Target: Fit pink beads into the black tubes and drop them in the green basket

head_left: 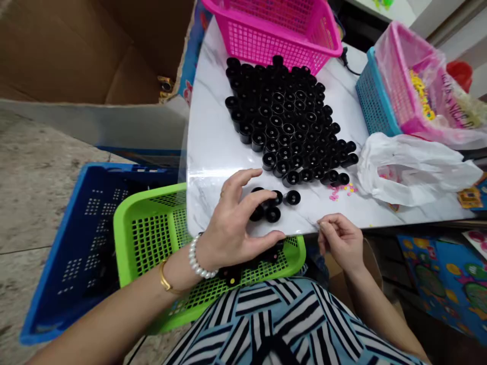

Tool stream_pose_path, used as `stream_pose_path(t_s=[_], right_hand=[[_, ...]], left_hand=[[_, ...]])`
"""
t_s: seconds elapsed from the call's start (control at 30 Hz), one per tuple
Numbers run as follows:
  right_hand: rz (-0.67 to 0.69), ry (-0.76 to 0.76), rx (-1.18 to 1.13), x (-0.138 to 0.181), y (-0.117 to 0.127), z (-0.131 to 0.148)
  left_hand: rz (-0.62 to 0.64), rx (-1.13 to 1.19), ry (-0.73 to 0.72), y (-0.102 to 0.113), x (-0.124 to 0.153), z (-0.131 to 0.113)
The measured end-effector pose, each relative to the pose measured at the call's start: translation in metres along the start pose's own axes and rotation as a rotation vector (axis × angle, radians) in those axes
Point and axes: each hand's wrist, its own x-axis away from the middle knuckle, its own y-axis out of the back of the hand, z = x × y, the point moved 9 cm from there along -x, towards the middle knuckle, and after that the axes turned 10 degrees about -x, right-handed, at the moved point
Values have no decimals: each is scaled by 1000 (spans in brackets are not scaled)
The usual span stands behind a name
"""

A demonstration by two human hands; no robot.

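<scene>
My left hand point(236, 223), with a pearl bracelet and a gold bangle at the wrist, reaches over the table edge with thumb and fingers spread around a few short black plastic cylinders point(273, 214). A fingertip seems to touch one of them; I see no firm grip. My right hand point(340, 241) is at the front table edge with thumb and forefinger pinched together; what lies between them is too small to make out. A large cluster of upright black cylinders point(288, 129) fills the middle of the table. Tiny pink and yellow pieces point(335, 192) lie at its right front corner.
A green basket point(125, 218) with dark pieces sits below the table edge, beside a blue crate point(57, 263). A pink basket point(274, 38) stands behind the cylinders. At right are a white plastic bag point(414, 157) and a blue basket point(375, 96). A cardboard box point(125, 114) stands at left.
</scene>
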Motion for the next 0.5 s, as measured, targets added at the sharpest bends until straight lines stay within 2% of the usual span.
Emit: stream_pose_path(t_s=[0.07, 0.13, 0.2, 0.3, 0.4, 0.5], right_hand=[[-101, 77, 92, -2, 18, 14], [-241, 231, 266, -4, 39, 34], [-313, 394, 500, -11, 54, 50], [-225, 528, 761, -32, 59, 51], [-158, 572, 889, -47, 61, 43], [-133, 586, 1094, -44, 60, 37]], left_hand=[[66, 64, 40, -15, -5, 0], [102, 74, 49, -26, -2, -6], [115, 51, 34, -33, 3, -13], [105, 17, 22, -34, 7, -18], [126, 19, 26, -33, 8, -17], [158, 40, 18, -36, 8, -18]])
